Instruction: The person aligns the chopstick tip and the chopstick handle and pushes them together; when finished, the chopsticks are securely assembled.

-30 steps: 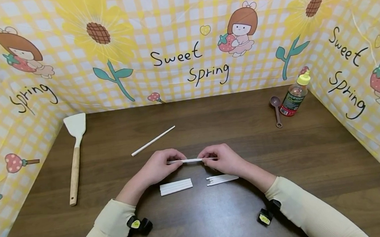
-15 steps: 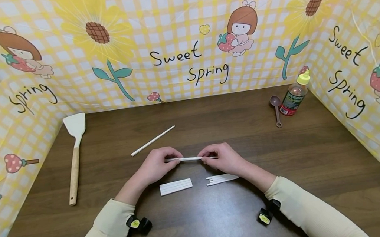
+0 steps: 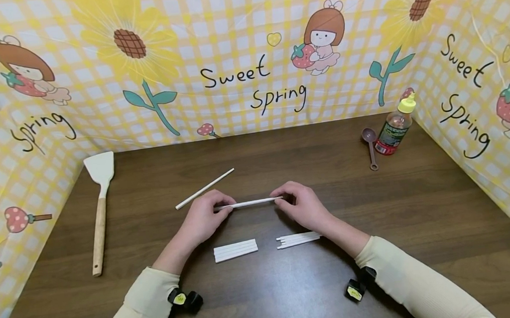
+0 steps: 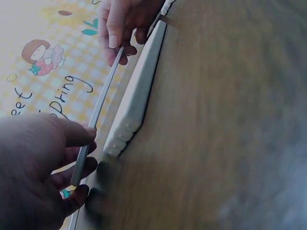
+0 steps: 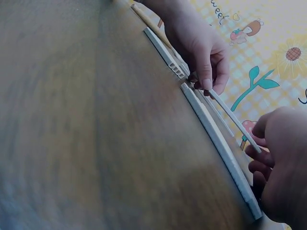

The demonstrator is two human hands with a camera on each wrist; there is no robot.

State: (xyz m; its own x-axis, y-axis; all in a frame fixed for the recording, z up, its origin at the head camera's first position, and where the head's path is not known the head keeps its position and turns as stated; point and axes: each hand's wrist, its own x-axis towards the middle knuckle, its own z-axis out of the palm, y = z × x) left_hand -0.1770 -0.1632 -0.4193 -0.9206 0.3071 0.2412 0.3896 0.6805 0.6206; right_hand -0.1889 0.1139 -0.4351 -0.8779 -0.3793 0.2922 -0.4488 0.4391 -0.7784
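A slim white chopstick (image 3: 254, 202) is held level between both hands, a little above the table. My left hand (image 3: 203, 218) pinches its thicker, square end between thumb and fingers. At the thin end, my right hand (image 3: 305, 207) pinches with thumb and fingertips. Just nearer to me lie two rows of short white rods: a left row of thicker rods (image 3: 235, 250), side by side, and a right row of thinner rods (image 3: 296, 240) with small stepped ends. In the right wrist view the thicker rods (image 5: 163, 51) show hollow square ends.
Behind my left hand another white chopstick (image 3: 207, 186) lies slanted on the table (image 3: 266, 298). A white spatula (image 3: 99, 213) with a wooden handle lies at the left. A brown measuring spoon (image 3: 370, 148) and a yellow-capped bottle (image 3: 394, 128) stand back right, near the patterned cloth (image 3: 228, 46).
Both hands have moved away from me and farther apart along the chopstick, showing more of it. Its right end now tilts slightly up in the head view. The rows of rods stay put.
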